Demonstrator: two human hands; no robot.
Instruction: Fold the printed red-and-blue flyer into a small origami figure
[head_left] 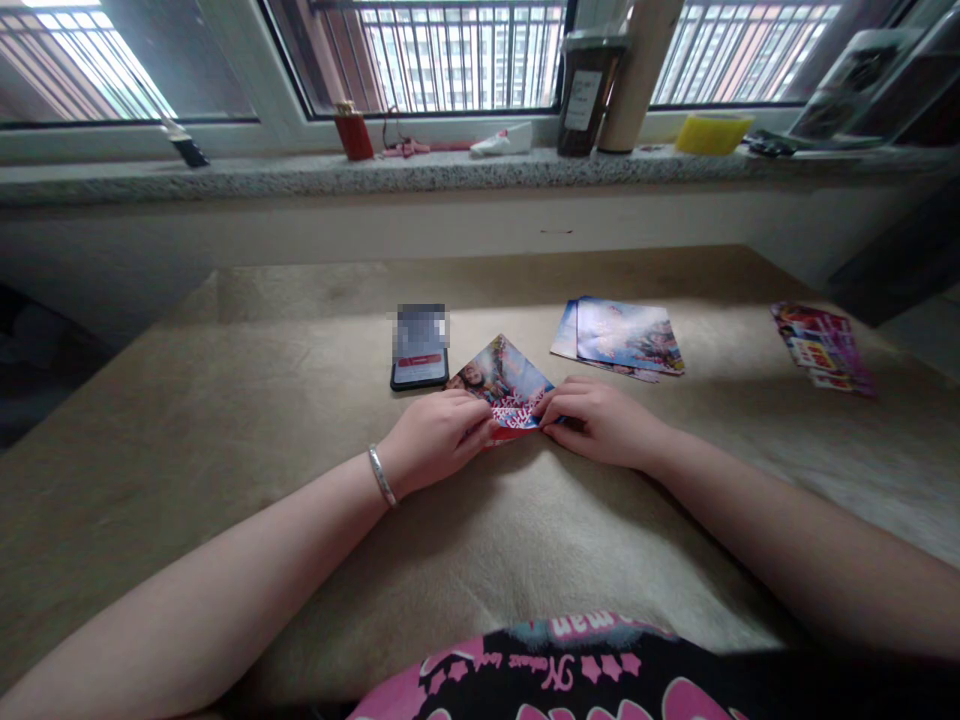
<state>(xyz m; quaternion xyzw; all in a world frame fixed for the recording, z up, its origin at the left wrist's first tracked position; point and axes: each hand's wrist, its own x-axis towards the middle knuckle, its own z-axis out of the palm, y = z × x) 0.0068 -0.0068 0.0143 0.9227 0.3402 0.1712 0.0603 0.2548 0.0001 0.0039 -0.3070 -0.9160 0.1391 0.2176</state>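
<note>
"What fills most of the frame?"

"The tan tabletop (225,480), across the middle and bottom. A window (457,60) spans the top, above a speckled stone windowsill (262,182)."

"And the things around, going down in size?"

"An overlapping stack of glossy printed sheets (630,332), right of centre. A smaller fanned pile of printed papers (821,350) lies farther right. At the centre is a folded printed sheet (502,372), its point toward the window."

"How are the hands placed?"

"The left hand (439,440) pinches its lower left edge; the right hand (592,420) grips its right corner, fingers closed on the paper."

"Anything in the way?"

"A phone (420,368), upper left of the left hand, just beside the sheet; I can't tell whether they touch. The stack sits close beyond the right hand. On the sill, upper right, stand a dark labelled jar (589,95) and a yellow block (712,134); a red container (352,132) stands upper left of centre."

"Edges and room?"

"The far edge runs just below the wall; the left one slants to the lower left. Bare surface is widest left of the phone, narrower between stack and pile, and only a thin strip between sheet and stack."
</note>
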